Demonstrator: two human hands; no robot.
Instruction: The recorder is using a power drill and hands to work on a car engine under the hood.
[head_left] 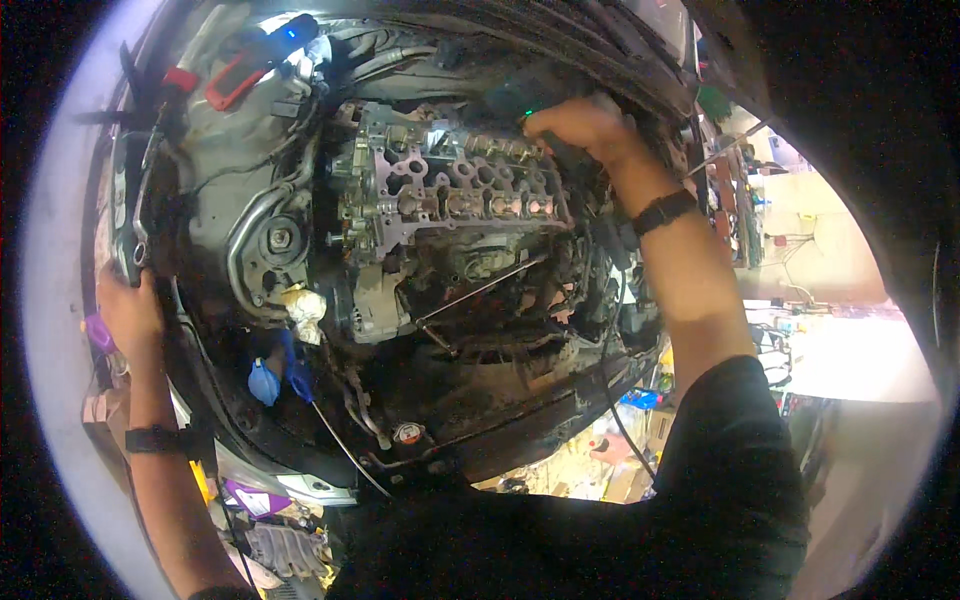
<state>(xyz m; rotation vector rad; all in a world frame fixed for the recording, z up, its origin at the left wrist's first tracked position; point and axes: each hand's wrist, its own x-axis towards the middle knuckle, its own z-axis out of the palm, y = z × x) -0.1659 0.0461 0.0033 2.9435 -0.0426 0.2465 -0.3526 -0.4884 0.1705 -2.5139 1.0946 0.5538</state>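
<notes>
My right hand (585, 130) reaches over the far right end of the bared cylinder head (460, 190). Its fingers are wrapped round a dark tool with a small green light (528, 104), whose outline blends into the shadow behind. At the left, my left hand (132, 310) is at the fender edge, just below the ring end of a long wrench (141, 250). The fingertips there are partly hidden, so I cannot tell whether they grip anything. Open bores and several shiny lobes show along the top of the head.
A red-and-black work light (240, 80) lies at the far left. A long-handled ratchet-like bar (480, 292) slants across the bay in front of the engine. A crumpled pale rag (304, 312) and a blue-handled dipstick-like tool (297, 370) sit left of it. The raised hood arches at the right.
</notes>
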